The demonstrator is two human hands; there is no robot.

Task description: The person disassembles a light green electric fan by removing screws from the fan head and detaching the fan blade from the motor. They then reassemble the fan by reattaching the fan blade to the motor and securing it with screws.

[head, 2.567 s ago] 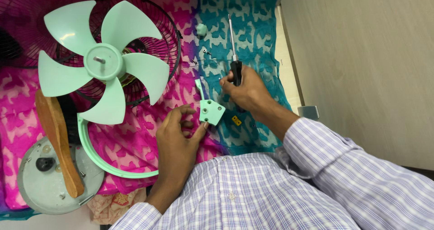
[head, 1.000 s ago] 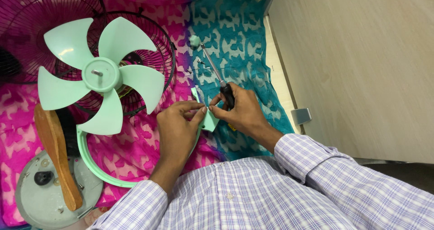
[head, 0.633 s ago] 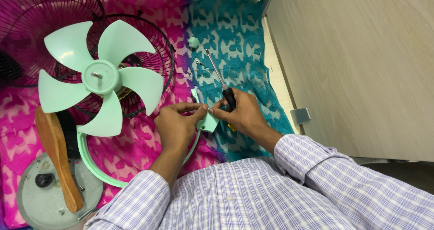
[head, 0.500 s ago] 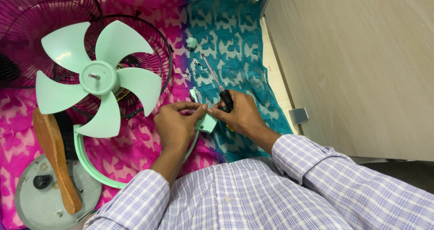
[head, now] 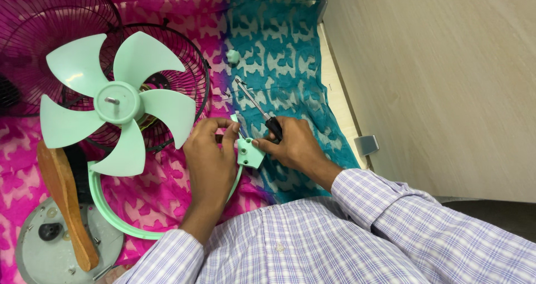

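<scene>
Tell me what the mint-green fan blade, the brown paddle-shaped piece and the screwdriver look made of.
The mint-green five-lobed fan blade looks like moulded plastic: smooth, uniform colour, soft sheen. The brown paddle-shaped piece seems varnished wood, though its grain is unclear. The screwdriver has a thin shiny shaft, likely metal, and a dark handle, probably plastic or rubber.

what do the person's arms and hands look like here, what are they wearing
Both arms are in long sleeves of a checked shirt, white with thin blue and purple lines. The left sleeve ends at the wrist; the right sleeve has a buttoned-style cuff ending just above the wrist. The left hand and right hand are bare: no gloves, and no rings or watch that I can make out.
</scene>
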